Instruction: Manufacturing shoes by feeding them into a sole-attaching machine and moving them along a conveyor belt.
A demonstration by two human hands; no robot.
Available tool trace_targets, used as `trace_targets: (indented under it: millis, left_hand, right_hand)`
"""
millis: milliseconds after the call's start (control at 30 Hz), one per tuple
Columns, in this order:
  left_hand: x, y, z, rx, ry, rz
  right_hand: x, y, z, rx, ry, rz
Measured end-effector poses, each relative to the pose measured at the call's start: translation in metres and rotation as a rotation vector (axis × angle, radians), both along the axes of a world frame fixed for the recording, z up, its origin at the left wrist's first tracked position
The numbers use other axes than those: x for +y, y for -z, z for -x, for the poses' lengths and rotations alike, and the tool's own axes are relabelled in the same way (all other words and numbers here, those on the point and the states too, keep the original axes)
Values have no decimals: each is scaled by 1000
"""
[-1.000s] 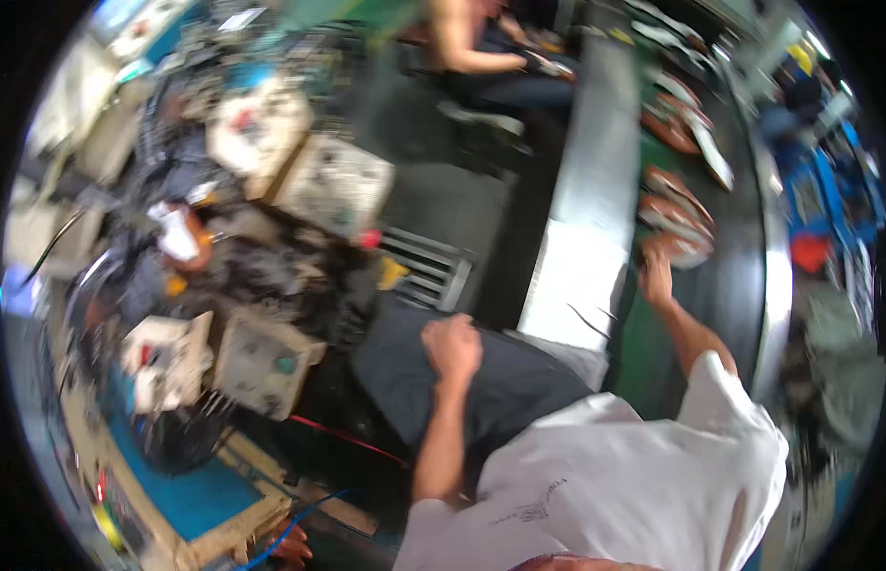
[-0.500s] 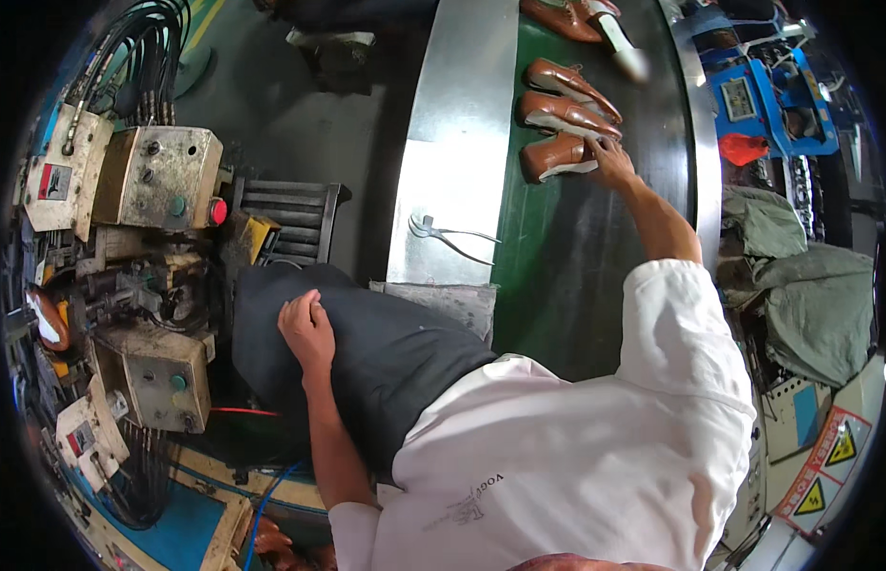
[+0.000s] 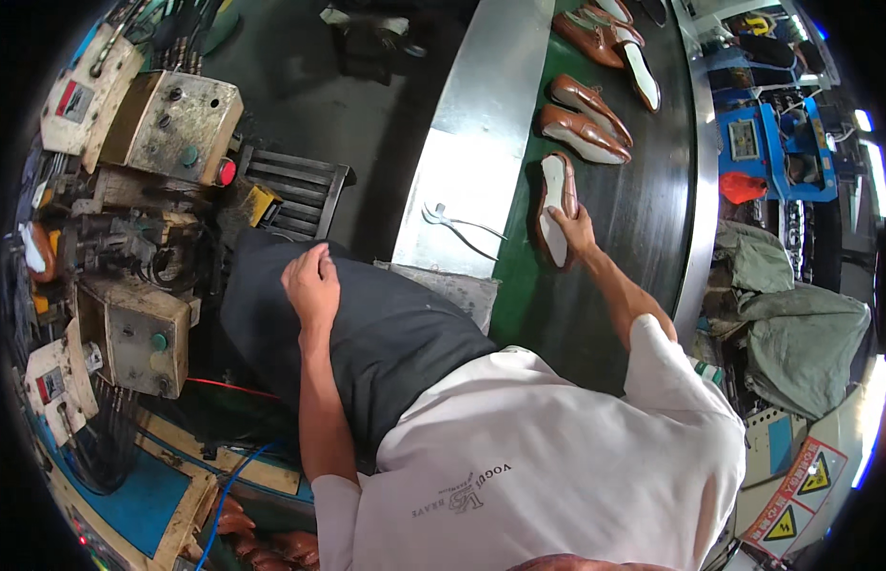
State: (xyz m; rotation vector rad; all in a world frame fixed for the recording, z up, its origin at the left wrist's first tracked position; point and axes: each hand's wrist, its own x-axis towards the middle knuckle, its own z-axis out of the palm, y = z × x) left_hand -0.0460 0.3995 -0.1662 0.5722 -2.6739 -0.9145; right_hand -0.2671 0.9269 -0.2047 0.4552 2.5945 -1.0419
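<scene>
My right hand (image 3: 575, 228) is closed around a brown leather shoe (image 3: 555, 195), its pale sole turned up and my thumb on it. The shoe is over the green conveyor belt; whether it touches the belt I cannot tell. Just beyond it lie two more brown shoes, one with its pale sole showing (image 3: 584, 141) and one behind it (image 3: 591, 105). My left hand (image 3: 312, 283) rests on my dark-clad thigh, holding nothing, with its fingers loosely curled and partly apart. Lasting pincers (image 3: 443, 219) lie on the metal ledge (image 3: 467, 152) left of the belt.
Further up the belt (image 3: 671, 181) lie several brown shoes (image 3: 595, 38). A stained machine with control boxes (image 3: 171, 124) stands at the left, beside a slatted dark stool (image 3: 290, 190). Grey-green cloths (image 3: 805, 343) and a blue machine frame (image 3: 776, 143) are beyond the belt's right edge.
My right hand has lifted the nearest shoe away from the other two and drawn it toward me, turning it sole up. The view has shifted slightly; my left hand stays on my thigh.
</scene>
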Motion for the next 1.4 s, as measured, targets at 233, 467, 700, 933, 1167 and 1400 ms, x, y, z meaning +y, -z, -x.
trace_targets:
  millis: [233, 467, 700, 933, 1167, 1400]
  left_hand:
    - [16, -66, 47, 242, 57, -783]
    - [-44, -104, 11, 556, -254, -505]
    - [-68, -107, -162, 573, -759, -106]
    - [-57, -106, -233, 398, -696, -10]
    - [-74, -52, -268, 131, -788, -113]
    - [-78, -36, -243, 270, -838, -93]
  right_hand:
    - [-181, -89, -49, -18, -248, 330]
    - [-372, -155, -122, -82, -904, 429]
    - [-452, -164, -213, -355, -1276, 400]
    - [-459, -127, -244, -625, -1390, 455]
    - [-447, -191, -267, 294, -2059, 180]
    - [-431, -167, -251, 623, -2260, 11]
